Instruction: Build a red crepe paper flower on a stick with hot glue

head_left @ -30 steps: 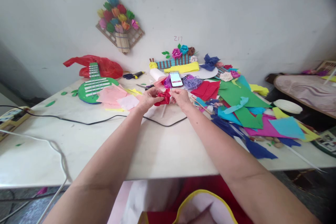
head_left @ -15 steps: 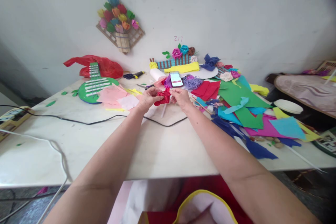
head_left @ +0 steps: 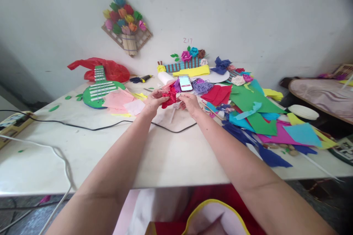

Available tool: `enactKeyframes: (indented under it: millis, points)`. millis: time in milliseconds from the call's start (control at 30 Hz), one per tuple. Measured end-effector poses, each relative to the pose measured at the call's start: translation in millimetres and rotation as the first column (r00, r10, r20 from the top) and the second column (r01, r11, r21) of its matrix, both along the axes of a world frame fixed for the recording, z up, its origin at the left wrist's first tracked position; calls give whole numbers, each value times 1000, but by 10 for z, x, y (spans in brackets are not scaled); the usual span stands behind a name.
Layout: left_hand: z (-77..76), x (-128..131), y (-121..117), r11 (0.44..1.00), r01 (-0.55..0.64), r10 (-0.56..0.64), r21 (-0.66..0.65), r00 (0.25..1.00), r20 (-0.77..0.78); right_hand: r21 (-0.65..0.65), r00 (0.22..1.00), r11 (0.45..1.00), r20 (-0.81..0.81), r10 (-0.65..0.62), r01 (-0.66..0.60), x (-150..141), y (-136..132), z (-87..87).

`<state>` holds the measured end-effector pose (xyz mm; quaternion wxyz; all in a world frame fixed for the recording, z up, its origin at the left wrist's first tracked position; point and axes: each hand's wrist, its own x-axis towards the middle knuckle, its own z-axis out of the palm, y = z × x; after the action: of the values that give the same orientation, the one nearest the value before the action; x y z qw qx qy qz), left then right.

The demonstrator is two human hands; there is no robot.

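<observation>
Red crumpled crepe paper (head_left: 169, 97), shaped like a ruffled flower, is pinched in the fingers of my left hand (head_left: 154, 101). My right hand (head_left: 189, 102) is just to the right of it, thumb and fingers pressed together. Whether anything small sits in that pinch I cannot make out. A narrow gap shows between the red paper and my right fingertips. Just beyond both hands lies a phone (head_left: 185, 83) with a lit screen, and a heap of purple yarn (head_left: 202, 86) is beside it.
Pink paper sheets (head_left: 118, 101) and a green guitar-shaped craft (head_left: 91, 93) lie to the left. Coloured paper sheets (head_left: 253, 99) cover the right side. A black cable (head_left: 96, 129) crosses the table in front of the hands. Pliers (head_left: 140, 79) lie farther back.
The red paper has shifted slightly left and turned in my left hand. My right fingers, which were at its edge, have come away from it.
</observation>
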<state>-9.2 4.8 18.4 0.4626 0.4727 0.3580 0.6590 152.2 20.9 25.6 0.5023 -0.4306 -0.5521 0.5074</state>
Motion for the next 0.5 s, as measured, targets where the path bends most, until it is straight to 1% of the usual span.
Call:
enactKeyframes:
  millis: [133,233,400,500]
  points:
    - [6,-18,13,999,-33,33,-12,998,55,-35,996,998,63,61,-59,-6,-28,9]
    - [27,-20,-3,999,-38,38,-13,997,72,-55,983,988,102,151,-146,-26,-51,5]
    - [52,7,-32,999,-48,50,-25,996,75,-96,946,949,98,310,-301,-109,-104,-27]
    - [47,31,-33,998,-51,53,-29,995,83,-108,942,942,73,327,-318,-168,-143,-44]
